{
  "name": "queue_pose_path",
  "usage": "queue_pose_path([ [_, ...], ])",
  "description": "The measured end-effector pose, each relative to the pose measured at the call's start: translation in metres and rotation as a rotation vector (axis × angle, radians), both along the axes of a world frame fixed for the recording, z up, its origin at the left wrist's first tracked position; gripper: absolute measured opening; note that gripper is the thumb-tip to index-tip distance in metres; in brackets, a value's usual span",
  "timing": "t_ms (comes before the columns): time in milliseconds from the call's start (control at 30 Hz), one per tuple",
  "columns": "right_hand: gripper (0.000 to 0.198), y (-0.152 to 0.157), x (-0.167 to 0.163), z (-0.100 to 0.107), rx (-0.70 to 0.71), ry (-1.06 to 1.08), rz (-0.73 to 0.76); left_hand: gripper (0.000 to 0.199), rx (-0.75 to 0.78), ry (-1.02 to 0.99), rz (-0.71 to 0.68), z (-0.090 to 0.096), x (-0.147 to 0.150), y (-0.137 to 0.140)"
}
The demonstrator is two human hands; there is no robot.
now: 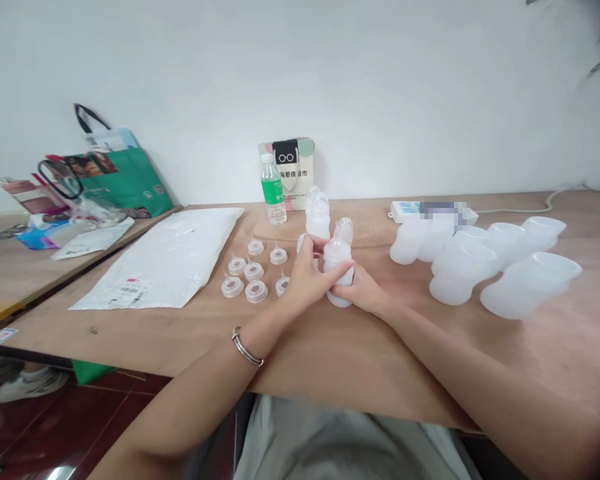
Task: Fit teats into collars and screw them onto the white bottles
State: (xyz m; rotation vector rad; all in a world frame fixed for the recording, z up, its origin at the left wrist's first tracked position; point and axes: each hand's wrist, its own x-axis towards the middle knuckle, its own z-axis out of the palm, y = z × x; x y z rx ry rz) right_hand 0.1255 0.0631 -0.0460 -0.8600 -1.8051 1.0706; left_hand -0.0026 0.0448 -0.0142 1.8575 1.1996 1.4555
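Observation:
Both my hands are wrapped around one white translucent baby bottle [339, 253], which stands upright near the middle of the table with a clear cap on top. My left hand [313, 270] grips it from the left around its upper part. Lower down on the right side, my right hand [363, 288] holds the body. Just behind are capped baby bottles [318, 215]. To the left of my left hand lie several clear bottle collars [255, 291] with nipples pointing up. Several open bottle bodies [463, 270] without tops stand to the right of my right hand.
A white mailing bag [165, 257] lies flat on the left. A water bottle [273, 190] and paper bag [300, 173] stand by the wall. A white power strip [405, 212] with a cable is behind the bottle bodies. A green bag [125, 180] sits far left.

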Motion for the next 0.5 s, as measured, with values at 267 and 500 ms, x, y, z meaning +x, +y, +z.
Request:
queue_pose_path([
  [267, 0.029, -0.001, 0.005, -0.001, 0.002, 0.004, -0.016, 0.033, 0.004, -0.181, -0.141, -0.007, 0.007, -0.004],
  [500, 0.015, -0.008, 0.017, 0.009, -0.176, -0.047, 0.152, 0.038, -0.120, -0.263, -0.454, -0.006, -0.002, 0.000],
])
